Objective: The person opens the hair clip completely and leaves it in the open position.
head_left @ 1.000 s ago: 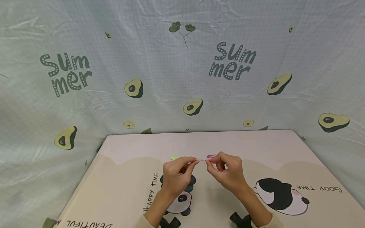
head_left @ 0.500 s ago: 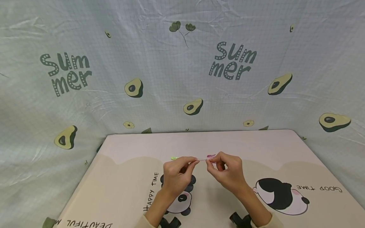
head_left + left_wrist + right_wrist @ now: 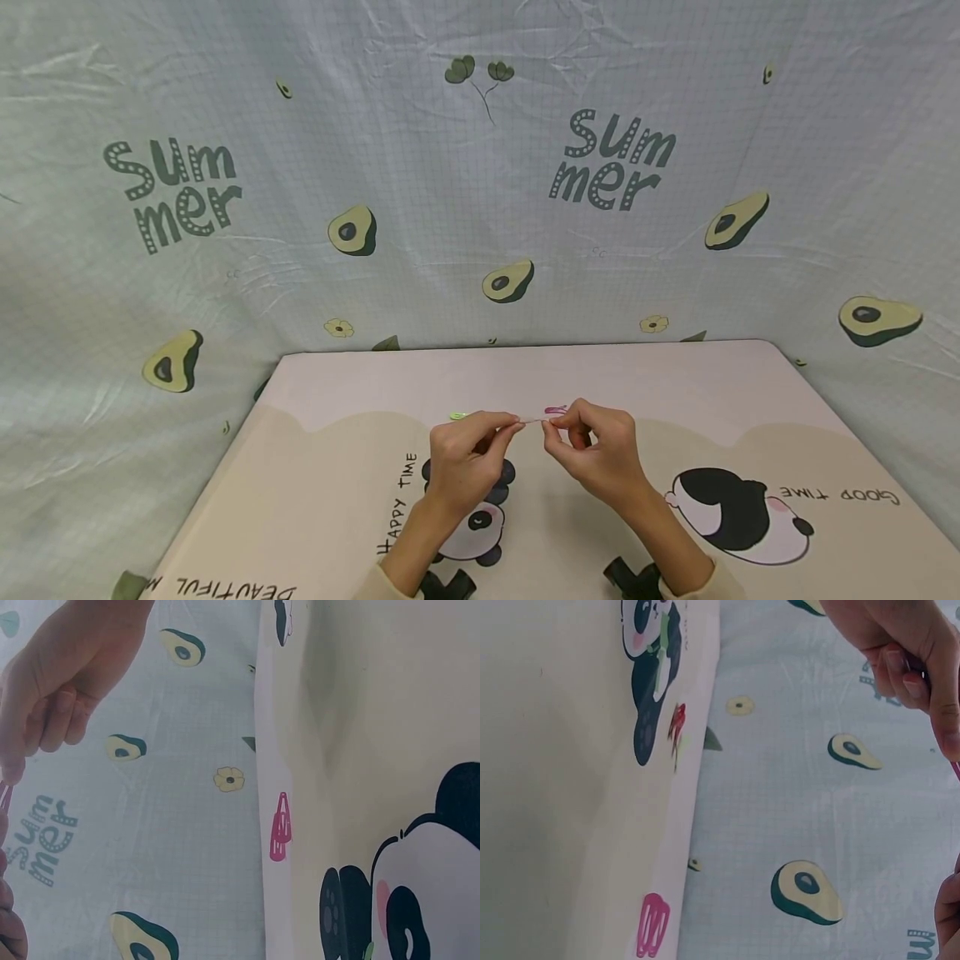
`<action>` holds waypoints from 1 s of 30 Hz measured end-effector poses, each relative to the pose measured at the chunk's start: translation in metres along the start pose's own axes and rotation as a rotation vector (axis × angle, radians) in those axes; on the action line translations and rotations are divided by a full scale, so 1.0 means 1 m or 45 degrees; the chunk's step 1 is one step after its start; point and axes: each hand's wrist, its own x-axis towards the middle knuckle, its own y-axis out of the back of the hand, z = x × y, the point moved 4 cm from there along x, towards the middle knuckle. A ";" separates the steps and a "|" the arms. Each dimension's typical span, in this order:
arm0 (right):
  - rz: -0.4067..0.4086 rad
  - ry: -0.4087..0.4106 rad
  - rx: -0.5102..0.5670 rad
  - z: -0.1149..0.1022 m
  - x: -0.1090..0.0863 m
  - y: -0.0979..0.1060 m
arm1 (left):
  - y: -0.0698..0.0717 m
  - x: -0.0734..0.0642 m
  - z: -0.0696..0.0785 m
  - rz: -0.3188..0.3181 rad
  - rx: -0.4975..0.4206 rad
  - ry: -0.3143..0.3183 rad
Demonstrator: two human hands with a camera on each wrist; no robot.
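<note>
Pink hair clip (image 3: 6, 797) is hanging above the counter (image 3: 315, 475), left hand (image 3: 468, 461) and right hand (image 3: 602, 454) each pinching one end in their grip, handling seemingly unfinished, while other pink clips (image 3: 280, 829) are already lying on the counter.

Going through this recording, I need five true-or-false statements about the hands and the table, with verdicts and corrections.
1. The left hand and right hand pinch the same slim pink item. True.
2. Pink hair clips lie on the table. True.
3. The left hand lies flat on the table. False: it is pinching the slim pink item.
4. In the head view, something green lies right of the pink hair clips. False: the green item lies left of them.
</note>
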 end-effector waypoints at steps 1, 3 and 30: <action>-0.003 -0.008 -0.002 0.000 0.000 0.000 | 0.000 0.000 0.000 0.000 -0.001 0.001; -0.008 -0.025 -0.001 0.000 0.001 0.000 | 0.000 0.000 0.000 -0.001 -0.002 0.002; -0.022 -0.022 0.046 0.002 0.000 -0.002 | 0.002 0.002 0.001 -0.006 -0.012 -0.001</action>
